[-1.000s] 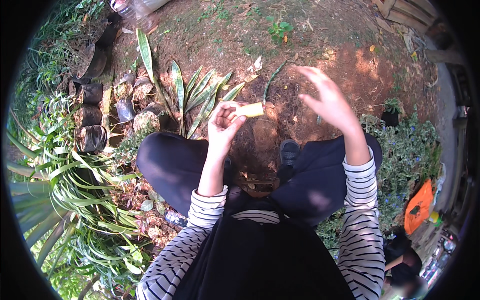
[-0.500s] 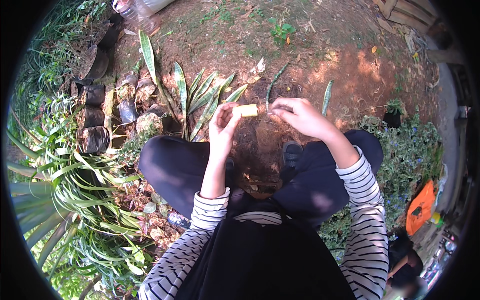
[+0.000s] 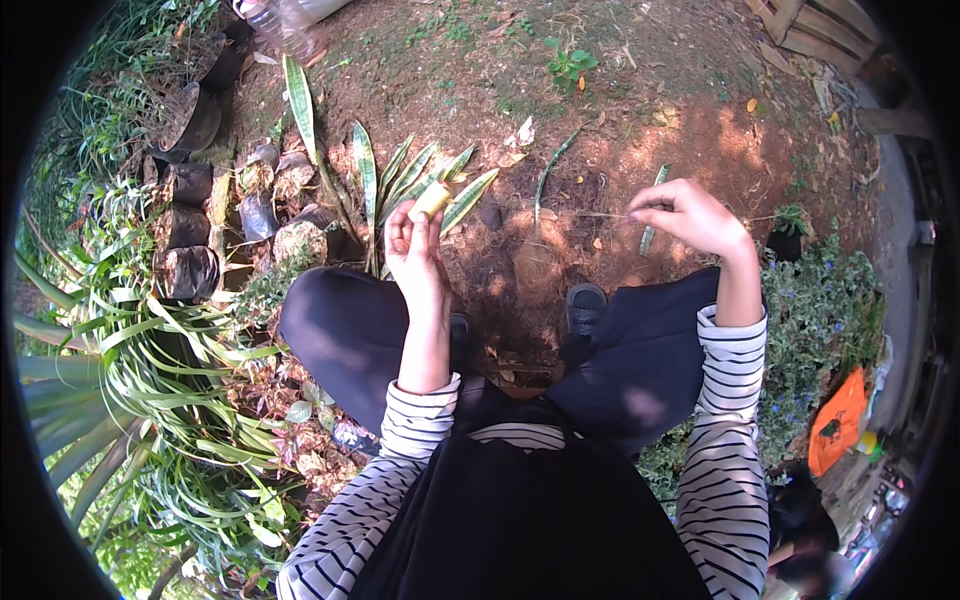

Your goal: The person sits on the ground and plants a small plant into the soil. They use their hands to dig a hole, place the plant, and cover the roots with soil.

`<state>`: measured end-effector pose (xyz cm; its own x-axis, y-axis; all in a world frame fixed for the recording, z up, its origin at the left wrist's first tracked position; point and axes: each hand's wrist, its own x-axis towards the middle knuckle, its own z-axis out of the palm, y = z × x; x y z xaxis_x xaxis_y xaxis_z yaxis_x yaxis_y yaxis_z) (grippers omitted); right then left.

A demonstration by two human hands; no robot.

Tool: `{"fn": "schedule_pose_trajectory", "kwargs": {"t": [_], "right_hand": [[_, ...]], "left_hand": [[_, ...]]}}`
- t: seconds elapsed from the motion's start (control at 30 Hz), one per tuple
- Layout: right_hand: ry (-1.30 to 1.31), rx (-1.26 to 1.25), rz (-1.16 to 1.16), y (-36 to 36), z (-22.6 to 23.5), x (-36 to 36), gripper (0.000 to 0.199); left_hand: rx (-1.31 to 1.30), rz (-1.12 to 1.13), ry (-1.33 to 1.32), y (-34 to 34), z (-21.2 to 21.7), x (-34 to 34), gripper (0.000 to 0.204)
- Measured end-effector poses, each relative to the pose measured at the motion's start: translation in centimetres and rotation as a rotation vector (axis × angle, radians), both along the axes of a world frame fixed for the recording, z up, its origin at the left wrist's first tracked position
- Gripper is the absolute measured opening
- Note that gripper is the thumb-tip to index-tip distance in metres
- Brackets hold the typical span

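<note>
The left hand (image 3: pixel 415 245) has its fingers closed round a small yellow spool (image 3: pixel 431 200), raised over the plants (image 3: pixel 400 185). The right hand (image 3: pixel 690 215) pinches a thread (image 3: pixel 600 214) drawn out sideways. The thread looks light, limp and thin, best pinched near its end; the spool seems stiff and easy to grip.

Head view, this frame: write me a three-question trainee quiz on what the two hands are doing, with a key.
1. True or false: the left hand holds a small pale yellow roll.
2. What is pinched in the right hand? A) a thin thread B) a black nursery pot C) an orange bag
3. The striped-leaf plants stand nearer to which hand?

Key
1. True: its fingers are closed around the roll.
2. A: a fine strand runs left from the pinched fingertips.
3. The left hand; the plants rise just beyond it from the bare soil.
</note>
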<state>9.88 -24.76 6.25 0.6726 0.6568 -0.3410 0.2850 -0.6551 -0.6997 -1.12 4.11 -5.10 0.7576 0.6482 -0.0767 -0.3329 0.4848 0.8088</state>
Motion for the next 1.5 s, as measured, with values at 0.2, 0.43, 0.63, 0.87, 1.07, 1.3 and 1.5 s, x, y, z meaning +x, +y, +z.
{"fn": "schedule_pose_trajectory", "kwargs": {"t": [0.2, 0.43, 0.63, 0.87, 1.07, 1.3, 1.5], "right_hand": [[0.03, 0.128, -0.313, -6.7, 2.6, -0.4, 0.022], [-0.042, -0.213, -0.844, -17.6, 0.1, -0.4, 0.031], [-0.825, -0.21, -0.714, -5.9, 1.8, -3.2, 0.051], [-0.045, 0.658, -0.336, 10.2, -7.1, -9.7, 0.079], [0.362, 0.832, -0.598, 12.8, -10.8, -11.1, 0.045], [0.02, 0.779, -0.648, 12.8, -11.0, -11.6, 0.01], [-0.07, 0.554, -0.605, 12.1, -8.9, -12.1, 0.009]], "left_hand": [[-0.017, 0.233, -0.166, 2.6, 0.4, -0.5, 0.023], [0.015, 0.236, -0.184, 2.8, 1.1, -0.7, 0.023], [0.074, -0.255, -0.098, -0.4, 2.3, -1.0, 0.023], [0.07, -0.556, -0.034, -1.6, 1.2, -1.3, 0.028], [-0.007, -0.598, 0.026, -1.4, 2.3, -2.0, 0.03], [0.283, -0.716, 0.073, -1.2, 1.8, -2.0, 0.037], [0.397, -0.711, 0.121, -2.1, 2.4, -2.1, 0.035]]}}
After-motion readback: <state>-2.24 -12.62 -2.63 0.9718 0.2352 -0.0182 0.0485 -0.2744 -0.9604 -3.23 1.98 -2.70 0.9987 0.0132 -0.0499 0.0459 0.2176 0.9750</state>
